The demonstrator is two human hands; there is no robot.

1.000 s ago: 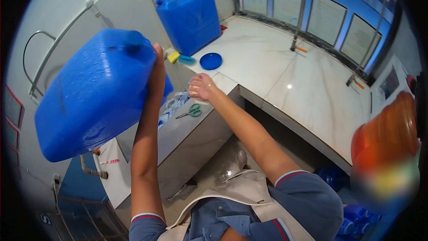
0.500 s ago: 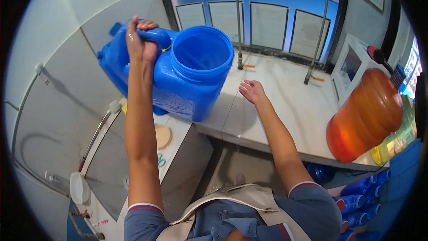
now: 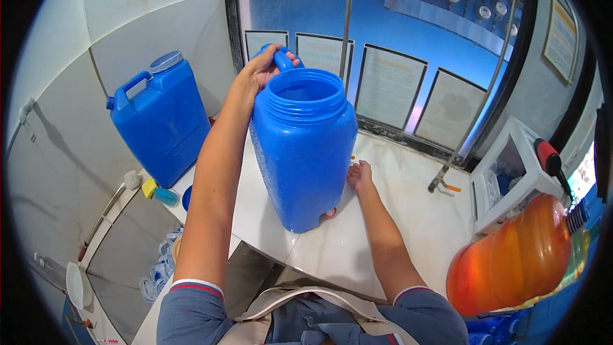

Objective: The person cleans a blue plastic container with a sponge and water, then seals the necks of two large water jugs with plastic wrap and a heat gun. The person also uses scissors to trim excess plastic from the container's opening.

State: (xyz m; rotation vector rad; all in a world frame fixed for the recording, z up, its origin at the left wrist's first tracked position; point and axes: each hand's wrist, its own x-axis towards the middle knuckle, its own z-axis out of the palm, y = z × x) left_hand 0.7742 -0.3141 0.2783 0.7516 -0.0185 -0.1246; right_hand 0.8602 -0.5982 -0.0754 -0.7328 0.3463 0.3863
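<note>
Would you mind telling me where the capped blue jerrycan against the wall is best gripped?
Grip the capped blue jerrycan by its moulded top handle, from above. It stands upright with the handle loop open and uppermost; the body looks too broad and smooth for fingers to wrap around.

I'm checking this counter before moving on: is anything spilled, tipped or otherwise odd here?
No spill shows. The open blue jug stands upright on the white counter, its lid off, left hand gripping its handle. The right hand rests on the counter. The capped blue jug looks normal.
</note>
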